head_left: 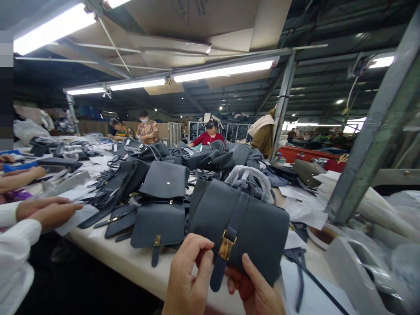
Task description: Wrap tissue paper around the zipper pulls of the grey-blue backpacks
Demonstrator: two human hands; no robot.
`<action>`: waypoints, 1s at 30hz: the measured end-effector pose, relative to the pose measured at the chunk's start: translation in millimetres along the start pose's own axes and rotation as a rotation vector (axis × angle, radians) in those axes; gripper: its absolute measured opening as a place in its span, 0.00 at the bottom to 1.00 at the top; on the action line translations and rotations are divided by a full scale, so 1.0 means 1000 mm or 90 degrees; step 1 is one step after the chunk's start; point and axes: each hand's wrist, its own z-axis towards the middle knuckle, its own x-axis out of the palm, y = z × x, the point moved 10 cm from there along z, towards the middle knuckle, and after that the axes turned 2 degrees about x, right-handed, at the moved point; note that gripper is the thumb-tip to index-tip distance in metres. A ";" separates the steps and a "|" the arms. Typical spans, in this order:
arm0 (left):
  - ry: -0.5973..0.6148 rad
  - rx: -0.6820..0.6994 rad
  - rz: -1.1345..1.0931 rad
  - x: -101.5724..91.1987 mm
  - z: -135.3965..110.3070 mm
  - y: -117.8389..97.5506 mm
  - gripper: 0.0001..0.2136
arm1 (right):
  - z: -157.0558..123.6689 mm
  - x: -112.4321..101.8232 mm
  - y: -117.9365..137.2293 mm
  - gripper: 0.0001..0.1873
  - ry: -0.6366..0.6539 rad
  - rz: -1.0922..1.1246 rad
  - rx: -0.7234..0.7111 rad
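Observation:
A dark blue-grey leather bag [259,227] stands tilted toward me at the table's front edge. Down its flap runs a strap [238,210] with a gold buckle and clasp [225,246]; the strap's rounded tip hangs below. My right hand [257,286] grips the lower edge, thumb on the front, fingers partly hidden beneath. Thumb and forefinger of my left hand [192,271] are pinched together just left of the clasp; what lies between them is too small to make out. Left of this bag is a similar bag [159,223] with a gold clasp and hanging tab.
Many dark bags [210,153] are heaped across the white table [114,256]. At left, a co-worker's hands [52,212] hold white paper. Metal posts [370,127] rise at right, near a round dish [323,236] and a grey box [351,271]. Other people sit farther back.

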 end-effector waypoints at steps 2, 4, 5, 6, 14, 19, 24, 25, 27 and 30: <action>-0.003 -0.051 0.005 0.005 0.000 0.009 0.09 | 0.000 0.002 -0.005 0.21 0.028 -0.011 0.012; -0.002 -0.108 0.030 0.010 0.000 0.021 0.11 | 0.000 0.002 -0.008 0.21 0.039 -0.027 0.009; 0.002 -0.129 0.051 0.012 0.000 0.025 0.12 | 0.000 0.001 -0.009 0.21 0.039 -0.035 0.005; 0.004 -0.144 0.078 0.013 0.001 0.029 0.12 | -0.001 0.000 -0.010 0.20 0.036 -0.039 0.002; 0.012 -0.132 0.035 0.005 0.003 0.021 0.14 | -0.011 0.011 -0.001 0.18 0.025 0.029 0.038; 0.033 -0.162 -0.070 0.003 -0.009 0.021 0.15 | -0.012 0.018 0.001 0.17 0.061 0.042 0.058; 0.124 -0.246 -0.131 0.026 -0.021 0.043 0.25 | -0.010 0.016 -0.010 0.17 0.081 0.049 0.084; 0.129 -0.269 -0.138 0.029 -0.022 0.047 0.25 | -0.010 0.016 -0.011 0.17 0.079 0.046 0.086; 0.102 -0.302 -0.158 0.030 -0.022 0.052 0.23 | -0.010 0.013 -0.011 0.18 0.070 0.045 0.086; 0.065 -0.329 -0.217 0.032 -0.021 0.054 0.22 | -0.009 0.012 -0.010 0.18 0.071 0.054 0.077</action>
